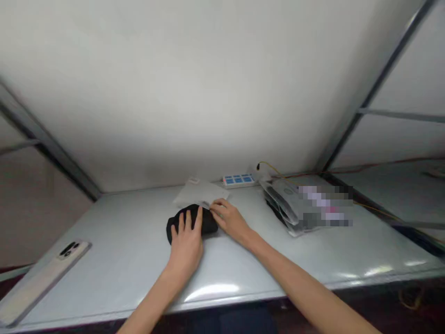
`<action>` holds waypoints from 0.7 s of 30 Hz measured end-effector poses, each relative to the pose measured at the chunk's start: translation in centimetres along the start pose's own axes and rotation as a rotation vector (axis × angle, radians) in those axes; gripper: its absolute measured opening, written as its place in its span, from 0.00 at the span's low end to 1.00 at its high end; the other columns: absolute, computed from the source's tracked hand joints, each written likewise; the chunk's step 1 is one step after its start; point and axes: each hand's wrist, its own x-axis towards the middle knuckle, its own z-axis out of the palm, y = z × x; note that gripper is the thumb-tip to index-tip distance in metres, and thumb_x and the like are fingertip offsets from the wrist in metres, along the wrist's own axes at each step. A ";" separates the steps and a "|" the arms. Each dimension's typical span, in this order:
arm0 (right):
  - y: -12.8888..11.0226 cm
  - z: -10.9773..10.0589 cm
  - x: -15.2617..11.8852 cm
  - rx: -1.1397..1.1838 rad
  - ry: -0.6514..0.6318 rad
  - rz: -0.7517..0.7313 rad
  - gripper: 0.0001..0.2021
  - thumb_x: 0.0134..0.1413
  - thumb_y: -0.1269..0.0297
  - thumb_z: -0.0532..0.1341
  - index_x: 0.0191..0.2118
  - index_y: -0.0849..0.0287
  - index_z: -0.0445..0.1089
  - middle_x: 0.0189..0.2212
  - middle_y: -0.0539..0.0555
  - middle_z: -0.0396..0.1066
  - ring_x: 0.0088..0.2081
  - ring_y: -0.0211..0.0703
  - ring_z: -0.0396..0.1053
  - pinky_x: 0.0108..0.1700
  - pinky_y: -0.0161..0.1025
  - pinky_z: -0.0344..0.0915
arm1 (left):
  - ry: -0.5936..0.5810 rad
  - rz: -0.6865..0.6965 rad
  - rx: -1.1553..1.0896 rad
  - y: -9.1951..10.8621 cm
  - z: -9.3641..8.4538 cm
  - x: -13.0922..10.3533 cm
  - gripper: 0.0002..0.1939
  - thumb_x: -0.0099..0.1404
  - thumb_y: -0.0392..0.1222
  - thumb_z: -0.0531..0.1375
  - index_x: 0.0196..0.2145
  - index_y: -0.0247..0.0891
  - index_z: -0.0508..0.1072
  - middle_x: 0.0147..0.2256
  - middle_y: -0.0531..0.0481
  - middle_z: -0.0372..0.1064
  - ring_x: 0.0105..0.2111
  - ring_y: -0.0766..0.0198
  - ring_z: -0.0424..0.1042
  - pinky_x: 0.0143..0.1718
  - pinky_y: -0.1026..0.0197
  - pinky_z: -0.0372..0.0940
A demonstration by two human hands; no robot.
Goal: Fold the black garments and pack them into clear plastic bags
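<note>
The black bundle [209,224] lies mid-worktop [121,241], its long axis running left to right, roughly parallel to the front edge; I cannot tell which end is its front. My left grip [187,227] is spread flat on top, clasping nothing. My right grip [213,208] has fingertips drawn together at the upper right edge; whether they pinch fabric, I cannot tell. Close behind sits a pale packet [198,190]. Room extends left toward the phone [48,283], right toward the bags [281,204], and forward.
</note>
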 end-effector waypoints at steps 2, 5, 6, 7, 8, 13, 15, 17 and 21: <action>0.2 -0.7 0.1 0.011 -0.031 -0.022 0.11 0.68 0.68 0.56 0.47 0.58 0.75 0.49 0.59 0.72 0.49 0.45 0.72 0.56 0.46 0.70 | 0.007 0.053 -0.001 0.3 0.9 0.2 0.39 0.65 0.27 0.50 0.73 0.34 0.49 0.69 0.31 0.53 0.69 0.39 0.53 0.62 0.32 0.57; 0.5 -1.4 0.3 0.004 -0.065 -0.023 0.10 0.67 0.69 0.57 0.45 0.56 0.75 0.50 0.57 0.73 0.52 0.44 0.72 0.58 0.44 0.68 | 0.042 0.161 -0.008 0.1 2.1 0.7 0.37 0.65 0.27 0.49 0.72 0.32 0.52 0.69 0.33 0.53 0.69 0.43 0.53 0.64 0.34 0.55; 0.6 -1.6 0.3 -0.006 -0.073 -0.014 0.09 0.67 0.70 0.57 0.45 0.57 0.75 0.49 0.57 0.73 0.52 0.45 0.71 0.58 0.44 0.67 | 0.060 0.207 -0.011 -0.2 2.6 0.9 0.36 0.65 0.26 0.49 0.71 0.31 0.53 0.69 0.34 0.53 0.70 0.45 0.52 0.65 0.35 0.56; 0.6 -1.7 0.3 -0.020 -0.080 0.001 0.09 0.66 0.71 0.58 0.45 0.57 0.75 0.48 0.57 0.74 0.51 0.45 0.71 0.57 0.45 0.67 | 0.077 0.257 -0.015 -0.5 2.9 1.0 0.35 0.65 0.26 0.48 0.70 0.30 0.55 0.69 0.34 0.53 0.70 0.45 0.52 0.65 0.36 0.56; 0.7 -1.7 0.4 -0.037 -0.085 0.018 0.09 0.64 0.72 0.58 0.46 0.57 0.74 0.46 0.56 0.74 0.50 0.46 0.71 0.56 0.45 0.67 | 0.094 0.306 -0.018 -0.8 3.3 1.2 0.34 0.65 0.25 0.47 0.69 0.29 0.58 0.69 0.34 0.54 0.70 0.46 0.53 0.65 0.37 0.56; 0.7 -1.5 1.8 -0.193 -0.154 0.085 0.15 0.60 0.67 0.63 0.52 0.61 0.73 0.48 0.60 0.73 0.49 0.49 0.70 0.54 0.46 0.67 | 0.148 0.517 -0.013 -1.7 3.9 2.1 0.31 0.67 0.25 0.46 0.67 0.28 0.61 0.67 0.32 0.57 0.68 0.46 0.57 0.64 0.40 0.58; 0.5 -1.3 2.8 -0.310 -0.213 0.079 0.11 0.60 0.66 0.65 0.48 0.61 0.76 0.46 0.61 0.73 0.49 0.51 0.70 0.53 0.47 0.67 | 0.158 0.560 -0.002 -1.8 3.7 2.5 0.30 0.68 0.27 0.46 0.67 0.30 0.60 0.67 0.32 0.58 0.68 0.46 0.57 0.64 0.40 0.58; 0.3 -1.2 3.8 -0.378 -0.252 0.057 0.06 0.61 0.68 0.64 0.40 0.61 0.78 0.41 0.60 0.74 0.45 0.51 0.70 0.51 0.46 0.67 | 0.166 0.591 0.005 -2.0 3.5 2.8 0.30 0.69 0.28 0.47 0.68 0.33 0.58 0.67 0.33 0.59 0.68 0.46 0.57 0.64 0.40 0.58; -0.4 -0.8 4.4 -0.376 -0.244 -0.004 0.09 0.64 0.70 0.61 0.36 0.60 0.79 0.37 0.58 0.74 0.41 0.47 0.71 0.46 0.42 0.68 | 0.164 0.622 0.012 -2.3 3.1 3.2 0.29 0.71 0.30 0.50 0.67 0.36 0.59 0.66 0.35 0.60 0.67 0.46 0.58 0.64 0.41 0.58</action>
